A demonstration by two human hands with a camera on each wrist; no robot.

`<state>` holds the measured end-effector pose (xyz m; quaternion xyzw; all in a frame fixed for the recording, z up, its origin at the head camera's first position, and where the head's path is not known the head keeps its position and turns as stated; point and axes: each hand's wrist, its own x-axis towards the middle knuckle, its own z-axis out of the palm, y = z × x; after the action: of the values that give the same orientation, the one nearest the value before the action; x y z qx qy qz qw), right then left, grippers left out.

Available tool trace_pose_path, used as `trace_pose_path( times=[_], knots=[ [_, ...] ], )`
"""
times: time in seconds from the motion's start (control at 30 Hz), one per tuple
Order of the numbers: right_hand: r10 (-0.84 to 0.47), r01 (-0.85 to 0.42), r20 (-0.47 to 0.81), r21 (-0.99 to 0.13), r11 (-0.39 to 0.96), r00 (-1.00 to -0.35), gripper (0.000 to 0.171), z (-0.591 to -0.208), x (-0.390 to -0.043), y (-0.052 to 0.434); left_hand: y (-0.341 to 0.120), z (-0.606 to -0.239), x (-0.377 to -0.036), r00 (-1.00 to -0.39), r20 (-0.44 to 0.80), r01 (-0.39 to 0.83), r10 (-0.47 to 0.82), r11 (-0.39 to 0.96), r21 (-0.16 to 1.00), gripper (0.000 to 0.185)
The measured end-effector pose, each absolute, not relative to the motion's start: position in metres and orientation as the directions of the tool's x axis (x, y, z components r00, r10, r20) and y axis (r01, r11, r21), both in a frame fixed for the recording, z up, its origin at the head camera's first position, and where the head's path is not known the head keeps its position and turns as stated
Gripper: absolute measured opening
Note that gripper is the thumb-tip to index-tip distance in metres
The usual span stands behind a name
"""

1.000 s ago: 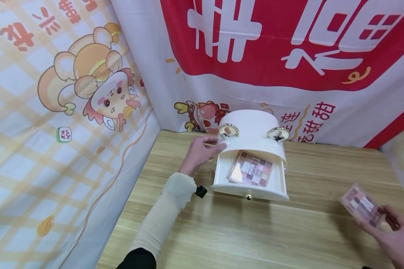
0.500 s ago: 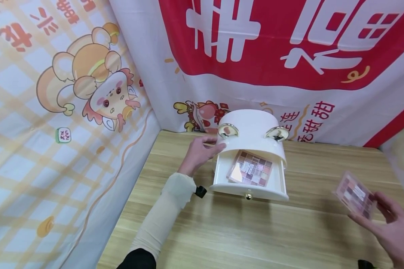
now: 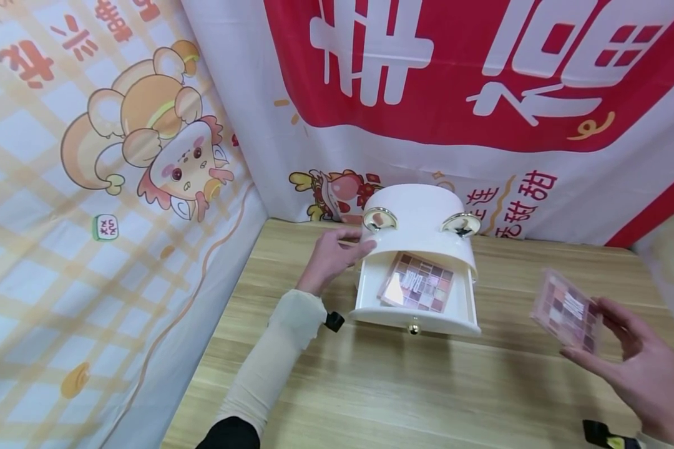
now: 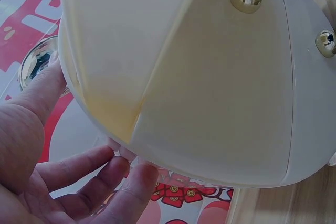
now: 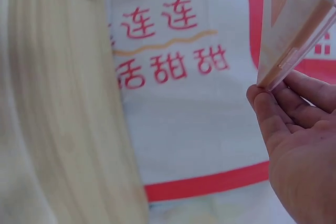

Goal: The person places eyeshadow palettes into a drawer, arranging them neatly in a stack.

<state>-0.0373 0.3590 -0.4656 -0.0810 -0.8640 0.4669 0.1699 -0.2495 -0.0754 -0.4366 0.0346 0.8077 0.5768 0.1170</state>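
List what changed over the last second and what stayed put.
The right hand carried its eyeshadow palette up and leftward, toward the open drawer. The left hand stays on the white box's side, and the palette in the drawer has not moved.

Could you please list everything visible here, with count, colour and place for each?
box: one, white with gold fittings, at the back of the table, its drawer open.
drawer: one, white with a gold knob, pulled out toward the person.
palette in drawer: one, pink and brown shades, lying flat.
held palette: one, pink shades in a clear case, above the table's right side.
table: one, light wood.
banners: cartoon print on the left, red and white lettering behind.
left hand: rests against the box's left side.
right hand: holds the held palette by its edge.
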Motion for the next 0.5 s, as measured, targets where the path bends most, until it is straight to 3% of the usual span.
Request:
trace_pose_path(
  times=[0.5],
  knots=[
    [0.056, -0.277, 0.359, -0.801, 0.53, -0.931, 0.108, -0.429, -0.058, 0.32, -0.076, -0.437, -0.249, -0.97, -0.152, -0.081, 0.191, 0.334, 0.939, 0.07]
  ],
)
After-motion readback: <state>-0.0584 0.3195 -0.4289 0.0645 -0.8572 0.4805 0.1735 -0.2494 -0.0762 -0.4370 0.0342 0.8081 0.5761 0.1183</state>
